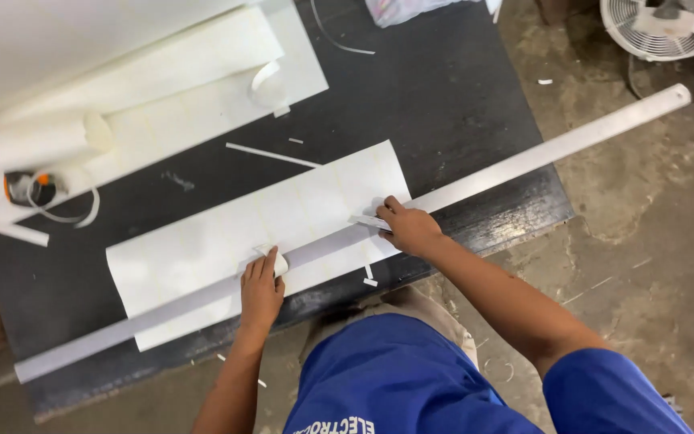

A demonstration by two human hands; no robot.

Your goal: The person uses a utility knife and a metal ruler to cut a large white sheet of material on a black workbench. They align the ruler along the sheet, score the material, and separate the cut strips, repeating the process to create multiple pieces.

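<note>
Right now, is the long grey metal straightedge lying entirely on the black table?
No, the long grey metal straightedge runs diagonally across the white sheet and its far end sticks out past the black table edge over the concrete floor.

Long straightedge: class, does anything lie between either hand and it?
Nothing visible. The left hand presses directly on the long straightedge over the white sheet; the right hand rests against it, holding a small blade.

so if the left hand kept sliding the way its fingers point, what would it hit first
The left hand points up across the long grey metal straightedge. Just past its fingertips lies a small curled white paper strip, then only the flat cream paper sheet; depth is hard to judge.
</note>
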